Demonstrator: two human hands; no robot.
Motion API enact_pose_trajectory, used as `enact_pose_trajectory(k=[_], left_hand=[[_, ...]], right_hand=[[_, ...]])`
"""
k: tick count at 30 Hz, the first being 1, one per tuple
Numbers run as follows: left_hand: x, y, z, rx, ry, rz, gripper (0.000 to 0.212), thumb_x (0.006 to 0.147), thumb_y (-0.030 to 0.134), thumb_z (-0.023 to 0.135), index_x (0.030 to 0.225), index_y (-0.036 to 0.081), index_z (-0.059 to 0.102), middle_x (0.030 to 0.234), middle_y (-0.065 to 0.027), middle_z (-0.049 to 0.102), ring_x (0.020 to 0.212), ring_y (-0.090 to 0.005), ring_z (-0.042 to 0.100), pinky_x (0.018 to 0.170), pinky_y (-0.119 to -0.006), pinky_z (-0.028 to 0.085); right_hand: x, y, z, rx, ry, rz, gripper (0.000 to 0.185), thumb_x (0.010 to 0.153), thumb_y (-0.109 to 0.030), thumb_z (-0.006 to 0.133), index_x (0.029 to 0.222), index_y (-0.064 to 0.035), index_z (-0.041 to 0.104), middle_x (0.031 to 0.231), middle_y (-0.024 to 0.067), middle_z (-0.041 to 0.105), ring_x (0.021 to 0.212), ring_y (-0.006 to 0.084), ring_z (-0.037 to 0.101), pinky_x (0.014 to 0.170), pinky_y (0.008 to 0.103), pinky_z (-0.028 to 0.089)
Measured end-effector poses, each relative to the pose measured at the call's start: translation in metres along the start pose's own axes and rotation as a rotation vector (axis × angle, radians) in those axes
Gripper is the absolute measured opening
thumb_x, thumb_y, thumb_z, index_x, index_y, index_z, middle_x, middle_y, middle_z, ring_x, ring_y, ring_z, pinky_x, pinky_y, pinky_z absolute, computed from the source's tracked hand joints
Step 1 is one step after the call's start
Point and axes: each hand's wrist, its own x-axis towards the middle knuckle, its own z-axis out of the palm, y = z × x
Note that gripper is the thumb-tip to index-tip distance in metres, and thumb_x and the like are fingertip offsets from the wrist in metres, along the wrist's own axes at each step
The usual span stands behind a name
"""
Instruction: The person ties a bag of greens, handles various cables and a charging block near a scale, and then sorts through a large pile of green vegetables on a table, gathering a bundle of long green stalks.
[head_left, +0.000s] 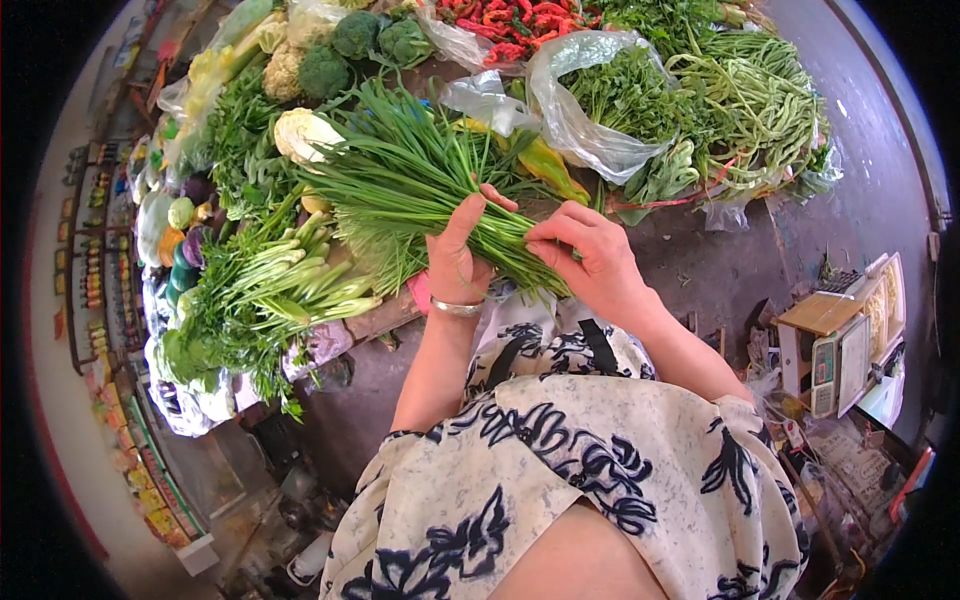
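A thick bunch of long green garlic chives (405, 176) lies across my left hand (457, 251), whose thumb and fingers wrap around its lower part. A metal bracelet circles that wrist. At the stem ends, my right hand (589, 251) pinches at the bunch with thumb and forefinger; whether a single stem is between them I cannot tell. Under and behind the bunch are a pale cabbage head (304, 136), thin green leaves and yellow-green peppers (551, 165). Celery-like leafy stalks (300, 270) lie to the left of my left hand.
Broccoli (324, 71), cauliflower (285, 71), red chili peppers (510, 22) and long beans (757, 97) cover the far side of the stall. An open plastic bag (577, 142) lies among greens. A weighing scale (840, 367) stands at right; shelves with bottles (94, 262) line the left.
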Motion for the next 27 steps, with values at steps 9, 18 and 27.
enact_pose_trajectory(k=[9, 18, 27], left_hand=[[-0.002, 0.000, -0.007, -0.101, 0.024, -0.092, 0.035, 0.088, 0.017, 0.063, 0.119, 0.006, 0.049, 0.097, -0.0081, 0.058, 0.092, -0.0247, 0.059, 0.092, -0.043, 0.048], [0.002, 0.008, -0.023, -0.092, 0.174, -0.154, 0.008, 0.085, 0.009, 0.063, 0.087, 0.001, 0.060, 0.091, -0.0063, 0.058, 0.088, -0.0215, 0.059, 0.091, -0.039, 0.048], [0.007, 0.019, -0.033, -0.051, 0.245, -0.057, 0.012, 0.086, 0.010, 0.061, 0.093, 0.000, 0.062, 0.088, -0.0079, 0.062, 0.087, -0.0233, 0.060, 0.087, -0.039, 0.049]], right_hand=[[-0.009, 0.003, -0.008, 0.192, -0.030, 0.139, 0.008, 0.084, -0.005, 0.065, 0.091, -0.0009, 0.063, 0.077, 0.0093, 0.058, 0.068, 0.0214, 0.057, 0.061, 0.0314, 0.044], [-0.029, 0.022, -0.046, 0.711, -0.121, 0.542, 0.007, 0.089, -0.008, 0.060, 0.085, -0.0014, 0.058, 0.073, -0.0015, 0.054, 0.064, 0.0059, 0.048, 0.058, 0.0202, 0.039], [-0.072, 0.070, -0.103, 1.032, 0.112, 0.424, 0.015, 0.090, -0.018, 0.062, 0.092, -0.0035, 0.057, 0.072, 0.0014, 0.053, 0.063, 0.0119, 0.049, 0.057, 0.0244, 0.038]])
